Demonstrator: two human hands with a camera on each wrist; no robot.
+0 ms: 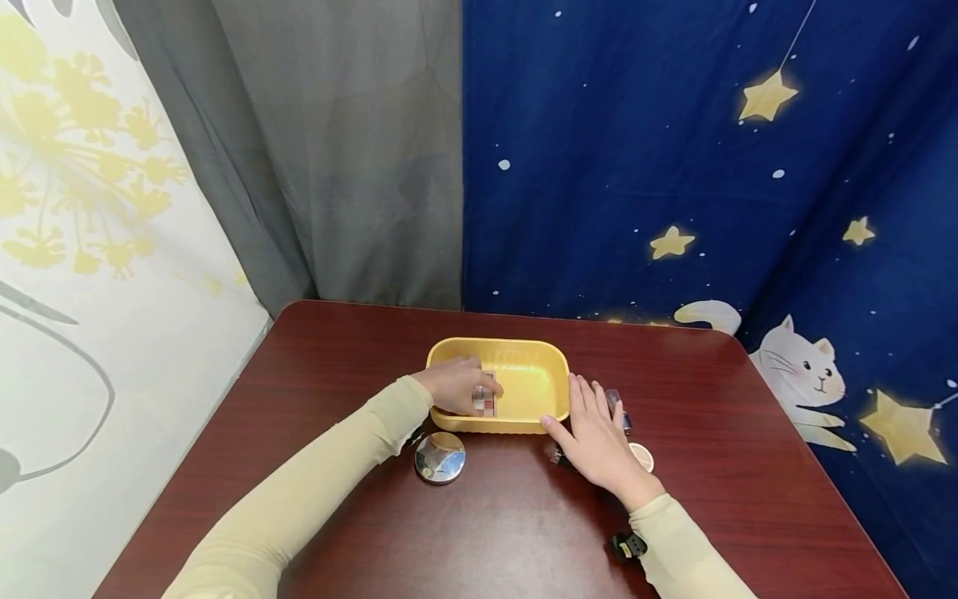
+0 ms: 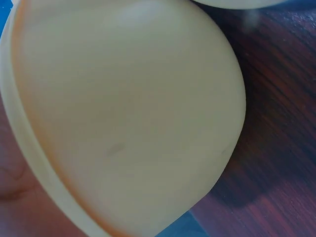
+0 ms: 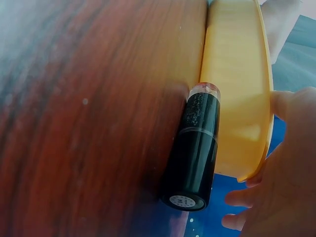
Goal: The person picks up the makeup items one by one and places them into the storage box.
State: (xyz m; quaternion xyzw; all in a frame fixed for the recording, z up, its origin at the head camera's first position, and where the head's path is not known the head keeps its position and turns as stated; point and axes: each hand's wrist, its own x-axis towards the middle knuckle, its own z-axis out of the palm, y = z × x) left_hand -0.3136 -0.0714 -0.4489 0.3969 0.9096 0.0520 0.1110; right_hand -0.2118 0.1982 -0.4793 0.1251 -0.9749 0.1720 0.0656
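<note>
My left hand [image 1: 456, 384] reaches into the left side of a yellow plastic basket [image 1: 535, 351]. It pinches a small flat palette [image 1: 485, 404] with red, pink and white squares, like an eyeshadow palette; part of it is hidden under the fingers. At the basket's right end my right hand [image 1: 599, 437] rests with its fingers straight along the side and the thumb on the near rim. A black lipstick tube [image 3: 195, 143] with a clear reddish end lies against the basket's near side, below that hand. In the left wrist view a pale, smooth surface covers nearly everything, hiding the left fingers.
A round shiny compact [image 1: 440, 457] lies in front of the basket's left end. To the right, partly behind my right hand, are a round cream-coloured item [image 1: 641, 457] and a small dark purplish object [image 1: 617, 409]. Curtains hang behind the dark red table [image 1: 359, 349].
</note>
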